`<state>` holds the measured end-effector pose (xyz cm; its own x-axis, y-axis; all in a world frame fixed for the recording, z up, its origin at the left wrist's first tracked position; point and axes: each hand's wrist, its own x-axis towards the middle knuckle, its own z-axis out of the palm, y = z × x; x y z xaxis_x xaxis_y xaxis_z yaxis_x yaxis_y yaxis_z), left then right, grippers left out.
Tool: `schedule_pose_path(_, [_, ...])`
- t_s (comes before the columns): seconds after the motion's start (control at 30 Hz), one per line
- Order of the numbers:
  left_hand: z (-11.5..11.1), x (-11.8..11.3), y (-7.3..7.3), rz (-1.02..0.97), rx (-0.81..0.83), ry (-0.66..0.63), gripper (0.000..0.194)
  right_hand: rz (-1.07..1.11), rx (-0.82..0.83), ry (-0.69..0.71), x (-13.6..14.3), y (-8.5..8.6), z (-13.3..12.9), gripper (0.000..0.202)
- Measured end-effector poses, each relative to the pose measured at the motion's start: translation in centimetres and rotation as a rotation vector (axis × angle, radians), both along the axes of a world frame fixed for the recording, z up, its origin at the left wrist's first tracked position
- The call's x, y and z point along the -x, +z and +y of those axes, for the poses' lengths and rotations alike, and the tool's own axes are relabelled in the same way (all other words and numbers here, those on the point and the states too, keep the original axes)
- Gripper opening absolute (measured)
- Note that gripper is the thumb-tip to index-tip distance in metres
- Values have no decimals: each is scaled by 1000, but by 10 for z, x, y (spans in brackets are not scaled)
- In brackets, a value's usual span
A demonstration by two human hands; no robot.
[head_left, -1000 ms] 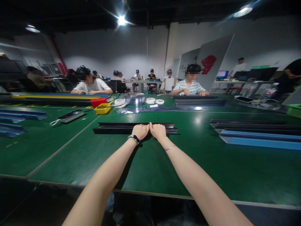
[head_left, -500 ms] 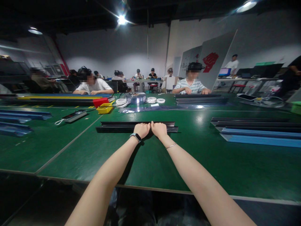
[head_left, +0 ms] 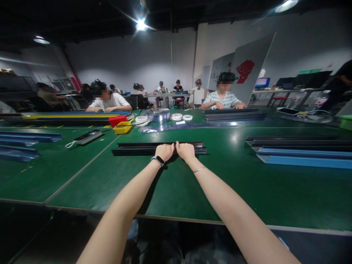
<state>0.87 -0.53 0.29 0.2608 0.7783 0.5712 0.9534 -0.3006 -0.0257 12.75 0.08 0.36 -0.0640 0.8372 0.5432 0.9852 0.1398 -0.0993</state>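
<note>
Your left hand (head_left: 164, 152) and right hand (head_left: 186, 151) sit side by side, fingers curled over the black channel profile (head_left: 134, 151) on the green tabletop (head_left: 176, 194); seemingly a bracing step, the next move calling for even pressure.

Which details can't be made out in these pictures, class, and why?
Head view: near black strip, its middle hidden by left hand and right hand.
Head view: right-hand light-blue strip, its right end cut off by picture edge.
Head view: grey device, any lettering too small.
</note>
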Motion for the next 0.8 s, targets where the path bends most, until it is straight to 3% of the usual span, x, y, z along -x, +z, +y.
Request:
schedule_pose_path(0.4, [-4, 0, 4, 17, -15, -68, 48, -68, 48, 3, 1, 2, -2, 61])
schedule_pose_path(0.8, [0, -2, 1, 3, 30, 23, 53, -19, 61, -12, 1, 3, -1, 59])
